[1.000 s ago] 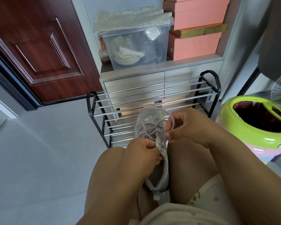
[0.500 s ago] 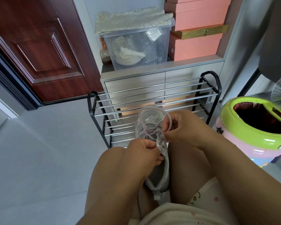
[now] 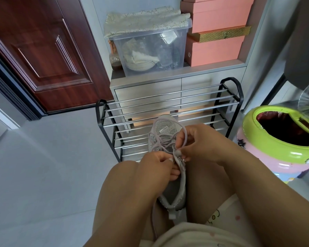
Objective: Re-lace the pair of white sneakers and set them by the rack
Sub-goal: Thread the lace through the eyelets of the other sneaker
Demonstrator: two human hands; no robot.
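A white sneaker (image 3: pixel 169 157) sat wedged between the person's knees, in front of the shoe rack (image 3: pixel 168 111). The left hand (image 3: pixel 155 168) pinched the shoe's edge; the right hand (image 3: pixel 202 145) pinched a looped lace (image 3: pixel 185 134). Steady, even tension would probably seat it neatly.

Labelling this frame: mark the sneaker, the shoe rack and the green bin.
sneaker (image 3: pixel 165 129), head view, mesh toe.
shoe rack (image 3: pixel 168 101), head view, top rail.
green bin (image 3: pixel 268 142), head view, front rim.
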